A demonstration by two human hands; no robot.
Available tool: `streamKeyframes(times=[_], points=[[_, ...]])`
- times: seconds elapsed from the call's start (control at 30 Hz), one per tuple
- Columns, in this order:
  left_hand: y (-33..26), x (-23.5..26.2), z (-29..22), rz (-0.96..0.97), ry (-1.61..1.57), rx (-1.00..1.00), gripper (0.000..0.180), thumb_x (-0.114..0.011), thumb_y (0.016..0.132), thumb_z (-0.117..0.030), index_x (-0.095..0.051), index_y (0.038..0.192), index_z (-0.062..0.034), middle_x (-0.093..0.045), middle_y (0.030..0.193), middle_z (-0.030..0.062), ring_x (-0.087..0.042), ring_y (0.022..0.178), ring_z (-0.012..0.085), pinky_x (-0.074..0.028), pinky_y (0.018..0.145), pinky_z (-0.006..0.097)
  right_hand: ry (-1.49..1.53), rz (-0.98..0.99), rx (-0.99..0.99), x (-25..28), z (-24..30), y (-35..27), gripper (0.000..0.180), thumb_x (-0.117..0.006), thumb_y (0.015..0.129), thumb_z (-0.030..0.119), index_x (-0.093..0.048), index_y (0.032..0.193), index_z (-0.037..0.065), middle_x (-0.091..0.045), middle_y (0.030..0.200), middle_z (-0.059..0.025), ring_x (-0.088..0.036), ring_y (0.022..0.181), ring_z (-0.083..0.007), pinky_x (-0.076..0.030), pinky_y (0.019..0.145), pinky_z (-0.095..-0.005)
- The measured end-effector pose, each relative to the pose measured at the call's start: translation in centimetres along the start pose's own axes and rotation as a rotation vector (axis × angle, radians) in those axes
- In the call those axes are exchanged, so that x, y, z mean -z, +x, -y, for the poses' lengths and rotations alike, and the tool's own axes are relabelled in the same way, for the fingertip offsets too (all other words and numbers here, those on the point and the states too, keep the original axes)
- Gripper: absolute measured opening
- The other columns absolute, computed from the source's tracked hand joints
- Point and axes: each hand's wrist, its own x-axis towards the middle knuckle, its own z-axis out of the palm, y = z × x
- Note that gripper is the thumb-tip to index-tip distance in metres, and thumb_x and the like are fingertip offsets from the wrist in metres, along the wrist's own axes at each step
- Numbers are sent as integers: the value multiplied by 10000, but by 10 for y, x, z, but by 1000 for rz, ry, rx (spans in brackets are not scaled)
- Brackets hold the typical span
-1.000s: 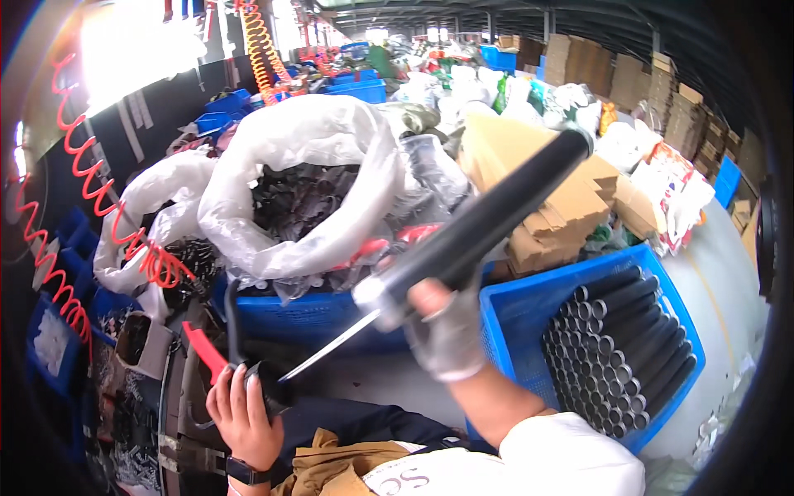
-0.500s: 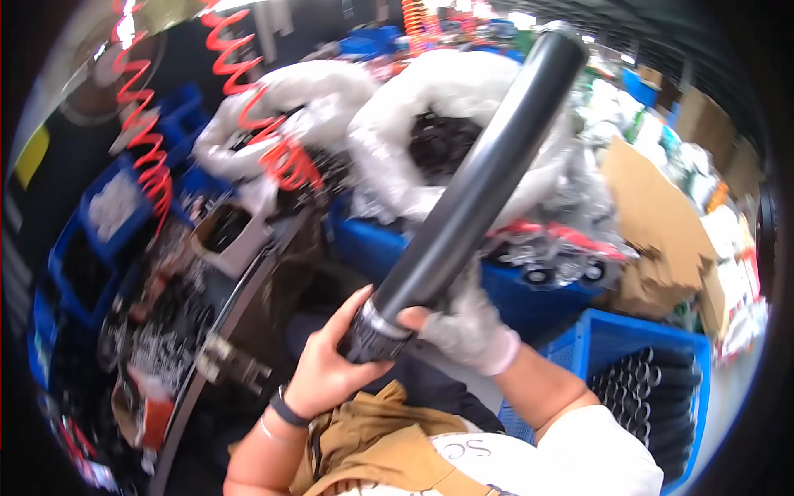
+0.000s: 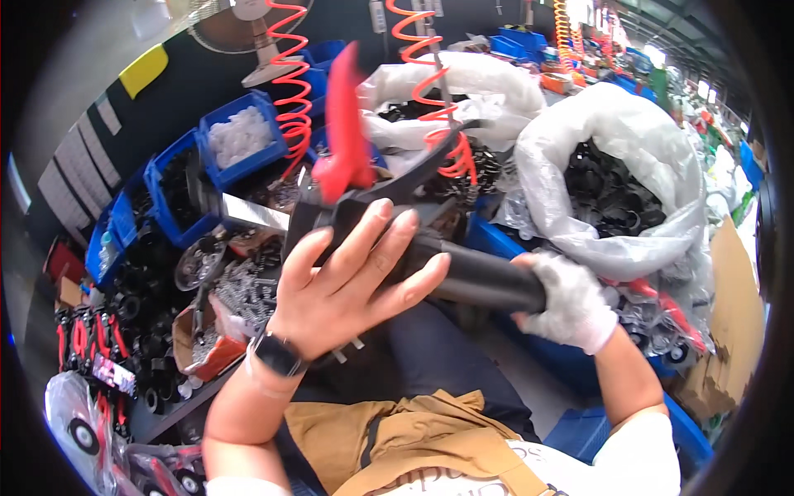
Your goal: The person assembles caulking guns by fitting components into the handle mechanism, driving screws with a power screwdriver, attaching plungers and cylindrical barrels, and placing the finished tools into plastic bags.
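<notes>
My right hand, in a pale glove with bare fingertips, is wrapped round the outer end of a black tube. The tube slants up to the left, and its far end disappears behind my left hand. That hand is bare, with a dark watch on the wrist; its fingers are spread over a black fixture at the tube's end. From the fixture rises a blurred red handle. How the tube meets the fixture is hidden under my palm and fingers.
Blue bins with white and black parts line the left back. Springs lie on the bench. Red coiled hoses hang overhead. A plastic-lined sack of black parts stands at the right, near cardboard.
The view has swung left. The tube, earlier raised toward the upper right with both hands on it, is now lower at the fixture. My left hand has let go of its banded end and spread out.
</notes>
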Motion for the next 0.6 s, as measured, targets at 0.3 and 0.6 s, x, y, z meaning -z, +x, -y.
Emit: streamKeyframes(times=[0.3, 0.6], points=[[-35, -35, -49, -639, -2028, 1430, 669, -574, 942, -418, -385, 1437, -9, -639, 1193, 167, -620, 1115, 304, -464, 1035, 440, 493, -51, 137, -109, 65, 46, 722, -795, 679, 145, -478, 1324, 74, -576, 1255, -254, -628, 1074, -425, -536, 900, -438], [-91, -20, 7, -1104, -1817, 1685, 589, -611, 920, -439, -568, 1150, 102, -650, 1088, 216, -647, 1015, 344, -487, 998, 457, 229, -124, 371, -163, 77, 63, 834, -778, 663, 164, -447, 1423, 77, -574, 974, -127, -634, 788, -297, -540, 655, -389]])
